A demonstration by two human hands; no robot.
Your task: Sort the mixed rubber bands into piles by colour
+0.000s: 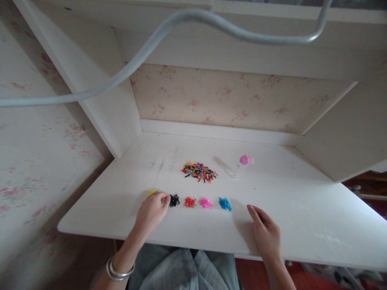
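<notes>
My left hand (153,209), with metal bangles (116,270) on the wrist, touches the left side of a small pile of black rubber bands (174,200). Its fingertips are pinched together, and what is in them is hidden. Partly behind this hand lies a yellow pile (152,193). Red rubber bands (190,202), pink ones (206,202) and blue ones (225,203) form separate piles to the right. My right hand (266,227) hovers by the desk's front, right of the blue pile, thumb against curled fingers; anything inside cannot be made out.
A larger mixed heap of coloured bands (198,171) lies mid-desk. Beside it are a clear plastic tube (230,172) and a pink round item with a loop (245,160). A grey cable-like bar (193,16) crosses overhead. Side panels bound the white desk (290,217).
</notes>
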